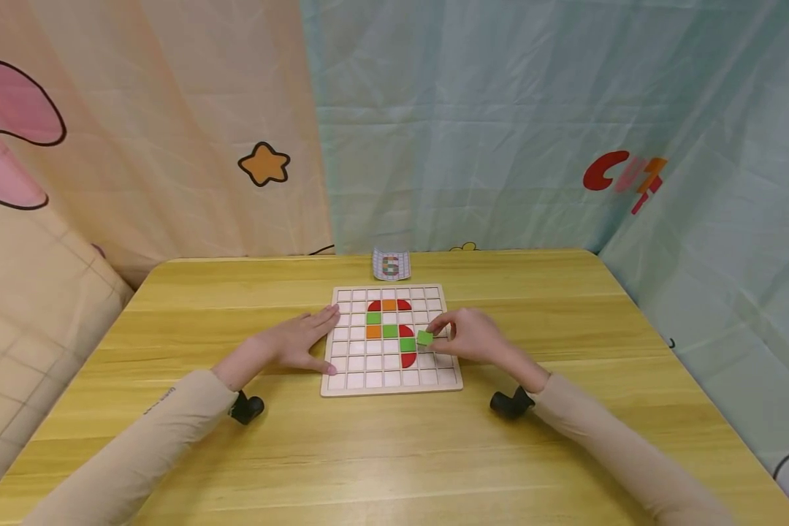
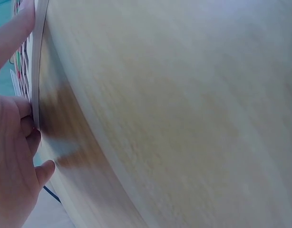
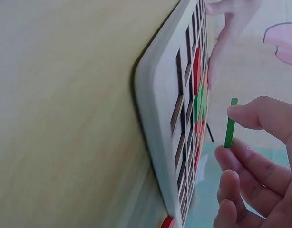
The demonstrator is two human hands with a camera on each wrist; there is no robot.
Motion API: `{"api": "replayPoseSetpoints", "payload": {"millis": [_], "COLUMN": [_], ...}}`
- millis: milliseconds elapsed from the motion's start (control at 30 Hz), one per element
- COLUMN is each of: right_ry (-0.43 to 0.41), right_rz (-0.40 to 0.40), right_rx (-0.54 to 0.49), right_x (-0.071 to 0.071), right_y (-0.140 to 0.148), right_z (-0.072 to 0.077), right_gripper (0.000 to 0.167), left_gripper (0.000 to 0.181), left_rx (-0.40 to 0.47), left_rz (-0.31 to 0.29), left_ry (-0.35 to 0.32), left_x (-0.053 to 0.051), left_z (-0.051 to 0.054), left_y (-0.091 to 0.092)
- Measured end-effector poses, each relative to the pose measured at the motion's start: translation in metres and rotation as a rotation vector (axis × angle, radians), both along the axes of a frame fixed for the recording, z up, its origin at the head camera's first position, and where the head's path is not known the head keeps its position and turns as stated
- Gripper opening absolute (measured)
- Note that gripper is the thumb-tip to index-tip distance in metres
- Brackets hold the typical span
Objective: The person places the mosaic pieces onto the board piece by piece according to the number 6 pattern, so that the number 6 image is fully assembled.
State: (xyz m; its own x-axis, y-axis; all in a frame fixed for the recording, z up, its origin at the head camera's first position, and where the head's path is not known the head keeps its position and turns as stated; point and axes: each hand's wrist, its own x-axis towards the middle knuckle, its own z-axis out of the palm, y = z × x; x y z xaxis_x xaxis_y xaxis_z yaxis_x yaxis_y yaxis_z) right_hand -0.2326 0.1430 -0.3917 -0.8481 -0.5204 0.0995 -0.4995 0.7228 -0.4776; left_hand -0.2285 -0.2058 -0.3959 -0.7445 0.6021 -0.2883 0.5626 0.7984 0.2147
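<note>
A square wooden grid board point(image 1: 355, 380) lies mid-table. Red rounded pieces point(image 1: 408, 360), orange squares point(image 1: 373, 332) and green squares point(image 1: 408, 345) fill several of its cells. My right hand point(image 1: 476, 336) pinches one green square tile point(image 1: 424, 337) between thumb and fingertips, over the right part of the board. In the right wrist view that tile point(image 3: 230, 126) is seen edge-on, held apart from the grid. With fingers spread and extended, my left hand point(image 1: 296, 340) rests on the board's left edge; the left wrist view shows it from the side.
Behind the board, near the table's back edge, a small card point(image 1: 391, 267) carries a printed coloured grid pattern. A red piece point(image 3: 168, 222) shows beside the board's rim in the right wrist view. Printed curtains point(image 1: 467, 146) stand behind the wooden table point(image 1: 394, 453).
</note>
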Motion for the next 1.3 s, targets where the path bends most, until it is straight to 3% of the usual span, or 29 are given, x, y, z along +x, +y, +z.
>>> {"api": "replayPoseSetpoints", "payload": {"millis": [733, 1300], "right_ry": [-0.098, -0.129], "right_rz": [0.092, 0.136], "right_rx": [0.049, 0.086], "right_x": [0.004, 0.004], "right_y": [-0.040, -0.053], "right_z": [-0.001, -0.006], "right_gripper": [0.019, 0.018], "left_gripper": [0.107, 0.106], "left_rx": [-0.031, -0.037], "left_rz": [-0.038, -0.018], "left_ry": [0.020, 0.006], "left_x": [-0.004, -0.002], "left_z": [-0.004, -0.003], "left_y": [0.000, 0.000]}}
